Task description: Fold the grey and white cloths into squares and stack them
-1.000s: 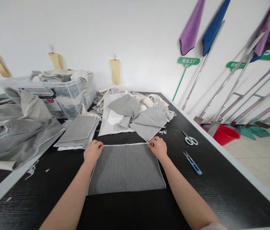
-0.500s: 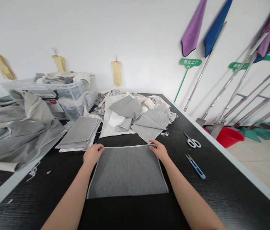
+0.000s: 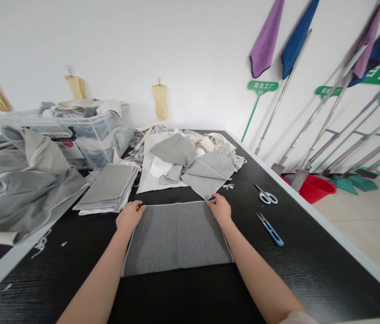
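A grey rectangular cloth [image 3: 178, 240] with pale stitched edges is spread on the black table in front of me. My left hand [image 3: 131, 215] pinches its far left corner between thumb and fingers. At the far right corner, my right hand [image 3: 220, 208] grips the cloth the same way. Between the two hands the far edge runs nearly straight. Just beyond my left hand lies a neat stack of folded grey cloths [image 3: 107, 185]. A loose heap of grey and cream cloths [image 3: 206, 168] sits past the far edge, one corner reaching close to my right hand.
Scissors [image 3: 266, 195] and blue thread snips [image 3: 270, 229] lie to the right on the black table [image 3: 297, 270]. A clear plastic bin [image 3: 105, 135] full of cloths stands at the back left, with draped grey fabric [image 3: 24, 193] before it. Mops and a red bucket [image 3: 316, 188] are beyond the right edge.
The view has turned slightly right, so most things sit further left. Both hands keep hold of the cloth's far corners, and the right fingers look more closed over theirs.
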The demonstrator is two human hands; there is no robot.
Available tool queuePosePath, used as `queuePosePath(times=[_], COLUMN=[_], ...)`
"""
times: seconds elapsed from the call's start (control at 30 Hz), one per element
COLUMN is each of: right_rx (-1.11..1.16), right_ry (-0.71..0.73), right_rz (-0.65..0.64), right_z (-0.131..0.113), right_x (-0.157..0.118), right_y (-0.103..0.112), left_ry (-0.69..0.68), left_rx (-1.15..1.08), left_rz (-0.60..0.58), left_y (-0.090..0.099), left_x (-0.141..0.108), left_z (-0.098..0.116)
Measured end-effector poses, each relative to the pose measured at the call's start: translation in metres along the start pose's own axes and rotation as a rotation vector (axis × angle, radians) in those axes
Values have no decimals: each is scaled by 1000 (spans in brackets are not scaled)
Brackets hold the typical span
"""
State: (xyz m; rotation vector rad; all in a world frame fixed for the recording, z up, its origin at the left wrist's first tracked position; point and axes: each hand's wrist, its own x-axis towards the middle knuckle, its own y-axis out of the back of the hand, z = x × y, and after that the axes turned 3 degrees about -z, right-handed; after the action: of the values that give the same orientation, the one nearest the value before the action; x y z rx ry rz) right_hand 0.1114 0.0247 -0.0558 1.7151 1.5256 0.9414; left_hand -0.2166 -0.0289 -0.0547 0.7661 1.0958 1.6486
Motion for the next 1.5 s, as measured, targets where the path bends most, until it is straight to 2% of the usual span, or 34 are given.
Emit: queuePosePath(times=[0.13,0.37,0.57,0.67,0.77,0.9,1.0,1.1,1.17,1.27,1.37,1.43,1.5], right_rx=[-26,-27,9,29,72,118,138,161,179,192,152,113,106], right_ry=[10,-19,-40,-9,31,78,123,188,244,324,452,544,618], right_rz=[-43,-128,-188,-189,-200,-205,-175,-151,-154,-188,-281,-284,-225], right_z=[5,8,6,6,8,13,10,-3,-17,-44,-82,-111,-138], right_x=[-2,-3,0,1,4,16,34,52,61,68,70,67,59], right_y=[8,14,13,14,17,31,51,77,94,112,114,108,100], left_ry=[-135,-183,-140,-110,-138,-224,-319,-425,-460,-415,-322,-265,-164], left_rx=[26,35,-55,-96,-168,-196,-155,-314,-532,-886,-1161,-1260,-1340], left_rz=[2,4,-29,-33,-50,-159,-266,-366,-510,-747,-912,-893,-738], left_y=[0,-1,-1,-1,2,12,24,34,37,39,40,40,35], left_x=[-2,-2,-5,-5,-7,-25,-55,-96,-123,-156,-174,-178,-179], left_z=[1,-1,-4,-5,-5,6,26,51,66,79,78,72,60])
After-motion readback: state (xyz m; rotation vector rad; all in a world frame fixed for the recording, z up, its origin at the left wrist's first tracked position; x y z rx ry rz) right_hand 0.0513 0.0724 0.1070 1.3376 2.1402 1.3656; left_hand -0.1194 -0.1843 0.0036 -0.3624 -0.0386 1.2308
